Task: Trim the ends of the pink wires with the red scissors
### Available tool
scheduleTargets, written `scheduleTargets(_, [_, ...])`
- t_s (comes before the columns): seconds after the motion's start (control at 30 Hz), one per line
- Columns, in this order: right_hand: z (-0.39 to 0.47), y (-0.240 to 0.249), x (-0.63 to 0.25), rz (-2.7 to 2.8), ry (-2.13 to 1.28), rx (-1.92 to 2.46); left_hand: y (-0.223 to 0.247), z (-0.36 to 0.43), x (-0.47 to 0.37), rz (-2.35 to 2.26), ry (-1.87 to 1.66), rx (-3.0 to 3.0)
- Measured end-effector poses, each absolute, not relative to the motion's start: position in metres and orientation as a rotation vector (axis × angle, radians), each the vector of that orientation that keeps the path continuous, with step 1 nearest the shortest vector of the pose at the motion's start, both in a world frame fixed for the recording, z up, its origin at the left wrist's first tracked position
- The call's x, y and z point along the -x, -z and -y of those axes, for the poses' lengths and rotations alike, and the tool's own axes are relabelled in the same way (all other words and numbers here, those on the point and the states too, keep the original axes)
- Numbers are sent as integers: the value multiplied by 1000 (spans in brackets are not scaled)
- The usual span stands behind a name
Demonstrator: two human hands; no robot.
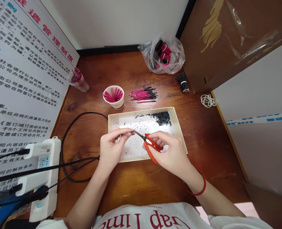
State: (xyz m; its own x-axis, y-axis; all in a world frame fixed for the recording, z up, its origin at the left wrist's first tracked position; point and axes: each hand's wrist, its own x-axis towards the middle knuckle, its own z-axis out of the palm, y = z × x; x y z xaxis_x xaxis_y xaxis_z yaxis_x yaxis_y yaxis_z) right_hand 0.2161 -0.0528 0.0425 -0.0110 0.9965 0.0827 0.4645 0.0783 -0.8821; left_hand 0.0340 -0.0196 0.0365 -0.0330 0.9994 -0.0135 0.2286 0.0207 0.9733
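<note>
My right hand (171, 149) is wrapped round a pair of orange-handled scissors (152, 156), its fingers in the handles. The dark blades point up and left to the fingertips of my left hand (113, 143). Thumb and forefinger of that hand are pinched at the blade tips; what they hold is too small to make out. Both hands are over a shallow cardboard box lid (144, 157) with a white inside. A heap of short black pieces (163, 118) lies in its far right corner, and tiny bits are scattered over its floor.
Beyond the lid stand a paper cup (114, 103) of red wires and a pile of red-and-black wires (143, 94). A plastic bag (163, 54), a black wire bundle (183, 82) and white rubber bands (208, 100) lie right. Left are a plastic cup (80, 83), power strip (45, 178) and cables.
</note>
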Motion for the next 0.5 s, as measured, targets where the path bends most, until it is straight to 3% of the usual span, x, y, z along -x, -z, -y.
scheduleTargets(0.5, [42, -52, -210, 1380, -1039, 1357, -54, 26, -43, -1353, -1079, -1244])
